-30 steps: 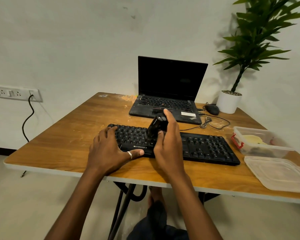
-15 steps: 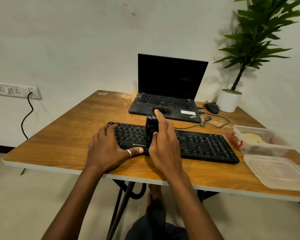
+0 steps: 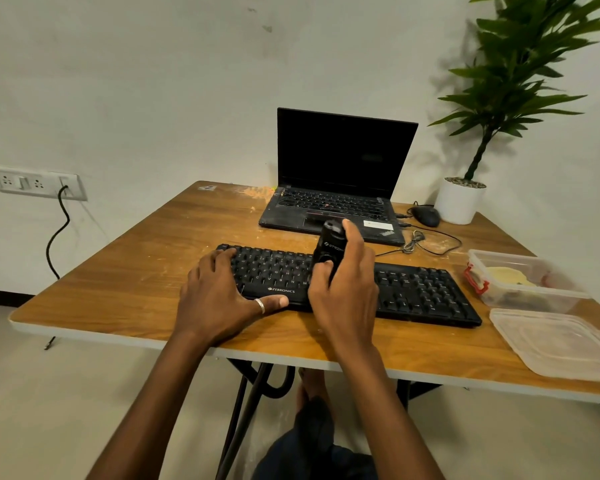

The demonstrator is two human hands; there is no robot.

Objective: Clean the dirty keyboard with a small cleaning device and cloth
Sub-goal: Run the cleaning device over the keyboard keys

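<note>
A black keyboard (image 3: 420, 292) lies across the wooden table (image 3: 125, 282) near its front edge. My left hand (image 3: 219, 299) rests flat on the keyboard's left end, fingers spread over the keys and thumb along the front edge. My right hand (image 3: 343, 289) grips a small black cleaning device (image 3: 328, 249), held upright with its lower end on the keys at the keyboard's middle. My thumb lies on the device's front and my index finger reaches over its top. A yellowish cloth-like thing (image 3: 506, 275) lies inside the clear box at the right.
An open black laptop (image 3: 340, 188) stands behind the keyboard. A mouse (image 3: 426, 216) with a coiled cable and a white plant pot (image 3: 459, 202) sit at the back right. A clear plastic box (image 3: 534, 296) and its lid (image 3: 561, 344) lie at the right edge.
My right hand has tipped the device from leaning right to nearly upright and shifted it slightly along the keys. My left hand has stayed on the keyboard's left end.
</note>
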